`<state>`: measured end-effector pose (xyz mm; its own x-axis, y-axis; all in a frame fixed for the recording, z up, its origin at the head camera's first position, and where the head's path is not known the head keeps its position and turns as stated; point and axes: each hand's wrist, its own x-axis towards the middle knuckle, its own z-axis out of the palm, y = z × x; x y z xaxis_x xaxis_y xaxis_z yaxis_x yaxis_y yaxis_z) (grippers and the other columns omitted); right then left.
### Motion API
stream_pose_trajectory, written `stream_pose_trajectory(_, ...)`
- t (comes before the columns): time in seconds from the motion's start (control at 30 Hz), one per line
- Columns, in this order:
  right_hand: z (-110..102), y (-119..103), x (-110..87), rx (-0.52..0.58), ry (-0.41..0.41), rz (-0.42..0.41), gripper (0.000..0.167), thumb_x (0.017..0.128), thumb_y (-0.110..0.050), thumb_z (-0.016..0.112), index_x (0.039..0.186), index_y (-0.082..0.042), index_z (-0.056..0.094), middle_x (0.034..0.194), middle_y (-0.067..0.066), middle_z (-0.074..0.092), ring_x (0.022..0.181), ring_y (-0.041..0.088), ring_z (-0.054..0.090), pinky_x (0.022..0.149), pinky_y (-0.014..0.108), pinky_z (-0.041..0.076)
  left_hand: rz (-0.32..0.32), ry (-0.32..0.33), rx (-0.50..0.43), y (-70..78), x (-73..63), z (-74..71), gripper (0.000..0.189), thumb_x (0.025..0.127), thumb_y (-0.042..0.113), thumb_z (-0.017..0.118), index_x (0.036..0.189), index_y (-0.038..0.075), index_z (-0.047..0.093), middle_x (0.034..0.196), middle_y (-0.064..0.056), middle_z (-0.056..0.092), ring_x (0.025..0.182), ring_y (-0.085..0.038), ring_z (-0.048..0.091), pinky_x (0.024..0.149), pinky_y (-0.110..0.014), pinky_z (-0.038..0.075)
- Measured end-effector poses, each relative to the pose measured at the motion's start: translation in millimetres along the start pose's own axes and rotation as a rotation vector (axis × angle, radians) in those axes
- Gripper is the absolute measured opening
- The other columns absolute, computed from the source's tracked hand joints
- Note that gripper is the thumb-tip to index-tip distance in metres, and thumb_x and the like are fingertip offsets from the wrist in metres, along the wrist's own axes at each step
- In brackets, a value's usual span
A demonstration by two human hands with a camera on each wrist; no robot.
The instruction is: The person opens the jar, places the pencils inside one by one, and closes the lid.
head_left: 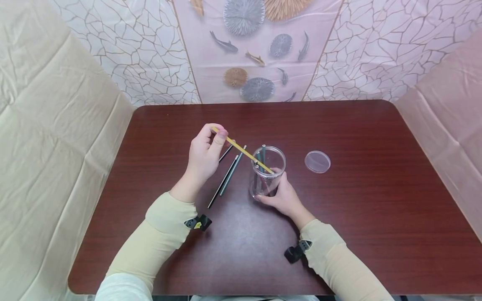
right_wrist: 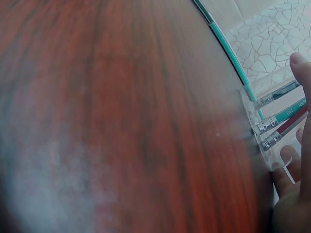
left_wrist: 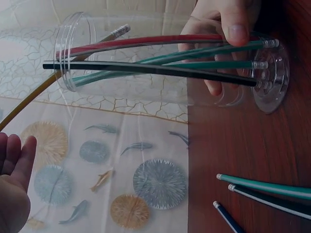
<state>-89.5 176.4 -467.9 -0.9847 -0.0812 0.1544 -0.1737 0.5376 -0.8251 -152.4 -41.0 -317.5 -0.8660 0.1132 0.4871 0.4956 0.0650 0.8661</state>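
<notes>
My left hand (head_left: 203,152) pinches a yellow pencil (head_left: 242,149) near its upper end. The pencil slants down to the right, its metal-ferruled eraser end inside the mouth of a clear plastic jar (head_left: 284,162). Around the jar's lower side, my right hand (head_left: 284,197) grips it upright on the table. Inside stand a red pencil (left_wrist: 146,43), a black pencil (left_wrist: 146,69) and two green pencils (left_wrist: 194,52), eraser ends down. On the table between the hands lie a black pencil (head_left: 222,184), a green pencil (head_left: 232,173) and a dark pencil (head_left: 226,153), partly hidden by the left hand.
A round clear lid (head_left: 317,162) lies on the brown table (head_left: 361,196), right of the jar. Patterned cloth (head_left: 260,50) hangs behind the table's back edge. Pale cloth (head_left: 49,138) flanks the left side.
</notes>
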Motion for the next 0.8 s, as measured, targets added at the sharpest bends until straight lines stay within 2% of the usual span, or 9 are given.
stream_pose_trajectory(0.13, 1, 1, 0.2, -0.004, 0.003, 0.005, 0.095, 0.062, -0.026, 0.087, 0.134, -0.005, 0.029, 0.103, 0.011, 0.063, 0.113, 0.028, 0.052, 0.097, 0.046, 0.038, 0.016, -0.031, 0.006, -0.5, -0.8, 2.3, 0.01, 0.093, 0.002, 0.054, 0.091, -0.008, 0.053, 0.078, -0.016, 0.06, 0.068, -0.002, 0.059, 0.065, -0.022, 0.048)
stream_pose_trajectory(0.3, 0, 2, -0.5, -0.009, 0.013, 0.02, 0.095, 0.061, -0.027, 0.087, 0.134, -0.007, 0.03, 0.081, 0.003, 0.064, 0.111, 0.028, 0.054, 0.095, 0.046, 0.039, 0.035, -0.079, 0.064, -1.4, -2.4, 5.1, 0.009, 0.093, 0.004, 0.054, 0.091, -0.005, 0.054, 0.073, -0.013, 0.059, 0.068, -0.011, 0.059, 0.063, -0.022, 0.045)
stream_pose_trajectory(0.4, 0, 2, -0.6, -0.011, 0.016, 0.022, 0.095, 0.061, -0.027, 0.088, 0.134, -0.006, 0.03, 0.077, 0.001, 0.063, 0.109, 0.029, 0.055, 0.095, 0.046, 0.039, 0.047, -0.108, 0.107, -1.9, -3.3, 6.8, 0.008, 0.093, 0.005, 0.055, 0.091, -0.003, 0.055, 0.072, -0.012, 0.059, 0.068, -0.018, 0.059, 0.064, -0.023, 0.044)
stream_pose_trajectory(0.5, 0, 2, -0.3, -0.009, 0.013, 0.024, 0.095, 0.061, -0.028, 0.088, 0.134, -0.006, 0.03, 0.079, 0.003, 0.065, 0.11, 0.029, 0.055, 0.095, 0.046, 0.039, 0.049, -0.142, 0.138, -2.4, -4.2, 8.4, 0.009, 0.093, 0.006, 0.056, 0.092, -0.003, 0.056, 0.074, -0.013, 0.061, 0.07, -0.02, 0.061, 0.066, -0.025, 0.047)
stream_pose_trajectory(0.67, 1, 1, -0.5, -0.012, 0.014, 0.036, 0.096, 0.06, -0.028, 0.088, 0.133, -0.006, 0.03, 0.101, 0.012, 0.064, 0.108, 0.03, 0.055, 0.094, 0.047, 0.04, 0.067, -0.19, 0.199, -2.5, -5.1, 10.2, 0.01, 0.092, 0.008, 0.058, 0.093, -0.001, 0.057, 0.079, -0.012, 0.062, 0.071, -0.019, 0.061, 0.068, -0.027, 0.048)
stream_pose_trajectory(0.8, 1, 1, -0.4, -0.003, 0.013, 0.036, 0.096, 0.06, -0.028, 0.088, 0.133, -0.006, 0.03, 0.111, 0.014, 0.06, 0.109, 0.029, 0.055, 0.094, 0.046, 0.04, 0.099, -0.215, 0.266, -2.1, -5.1, 10.9, 0.01, 0.092, 0.011, 0.059, 0.094, 0.001, 0.058, 0.083, -0.008, 0.063, 0.073, -0.018, 0.056, 0.069, -0.029, 0.045)
